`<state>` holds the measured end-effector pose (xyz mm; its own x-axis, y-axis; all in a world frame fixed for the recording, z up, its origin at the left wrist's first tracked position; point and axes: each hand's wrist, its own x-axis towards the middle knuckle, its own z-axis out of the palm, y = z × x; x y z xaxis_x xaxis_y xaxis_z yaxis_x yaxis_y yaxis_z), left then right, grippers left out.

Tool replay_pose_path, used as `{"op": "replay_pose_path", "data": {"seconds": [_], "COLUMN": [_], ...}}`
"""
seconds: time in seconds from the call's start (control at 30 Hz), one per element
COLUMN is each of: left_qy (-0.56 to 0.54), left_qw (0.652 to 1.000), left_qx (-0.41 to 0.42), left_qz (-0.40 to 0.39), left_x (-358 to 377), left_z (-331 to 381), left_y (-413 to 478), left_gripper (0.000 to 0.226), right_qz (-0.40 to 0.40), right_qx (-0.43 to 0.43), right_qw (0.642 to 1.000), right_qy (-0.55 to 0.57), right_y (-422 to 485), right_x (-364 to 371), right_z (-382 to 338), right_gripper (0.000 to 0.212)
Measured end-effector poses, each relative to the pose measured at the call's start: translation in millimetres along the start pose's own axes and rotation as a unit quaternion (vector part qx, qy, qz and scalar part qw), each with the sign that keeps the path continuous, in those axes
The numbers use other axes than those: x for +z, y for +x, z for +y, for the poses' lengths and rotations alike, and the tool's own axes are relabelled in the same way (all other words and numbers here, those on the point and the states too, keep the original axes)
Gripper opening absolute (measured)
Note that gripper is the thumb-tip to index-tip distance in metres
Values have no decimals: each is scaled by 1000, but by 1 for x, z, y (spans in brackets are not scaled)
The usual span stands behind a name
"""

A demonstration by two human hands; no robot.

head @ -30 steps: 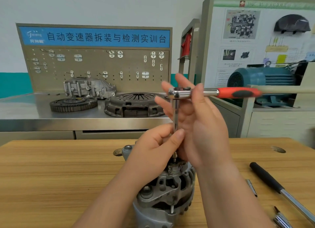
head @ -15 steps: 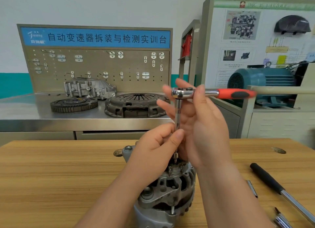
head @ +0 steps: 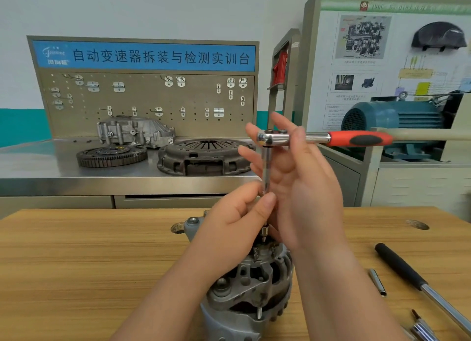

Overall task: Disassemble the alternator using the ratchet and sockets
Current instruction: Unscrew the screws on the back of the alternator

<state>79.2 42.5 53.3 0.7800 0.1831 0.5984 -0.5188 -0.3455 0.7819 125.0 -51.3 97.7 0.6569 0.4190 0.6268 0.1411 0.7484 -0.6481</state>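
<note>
A grey alternator [head: 251,292] stands on the wooden table [head: 76,264] at the near middle. A small socket [head: 265,231] on a vertical chrome extension bar [head: 265,166] sits on a fastener on top of it. The ratchet [head: 356,138], with a red and black handle, tops the bar and points right. My left hand [head: 233,230] pinches the lower part of the bar with thumb and fingers. My right hand [head: 302,188] is raised behind the bar, fingers nearly straight behind the ratchet head, thumb lying over the ratchet's neck.
On the table at right lie a black-handled bar [head: 405,270], a small metal bit [head: 377,282] and another chrome tool [head: 423,330]. Behind, a steel bench carries a clutch cover [head: 204,157], a flywheel [head: 112,156] and a housing [head: 135,131]. A blue motor [head: 392,116] stands at back right.
Little differs. The ratchet head and my right hand have drifted slightly right and down, with the handle wavering a little. My left hand keeps its pinch on the bar.
</note>
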Motion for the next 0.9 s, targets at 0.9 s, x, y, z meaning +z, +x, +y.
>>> {"op": "replay_pose_path", "data": {"seconds": [0.9], "left_qy": [6], "left_qw": [1000], "left_qx": [-19], "left_qz": [0], "left_x": [-3], "left_z": [-5], "left_y": [3], "left_gripper": [22], "right_qz": [-30], "right_qx": [-32], "right_qw": [998], "right_qy": [-47], "right_y": [2], "right_x": [-3], "right_z": [1], "right_gripper": [34]}}
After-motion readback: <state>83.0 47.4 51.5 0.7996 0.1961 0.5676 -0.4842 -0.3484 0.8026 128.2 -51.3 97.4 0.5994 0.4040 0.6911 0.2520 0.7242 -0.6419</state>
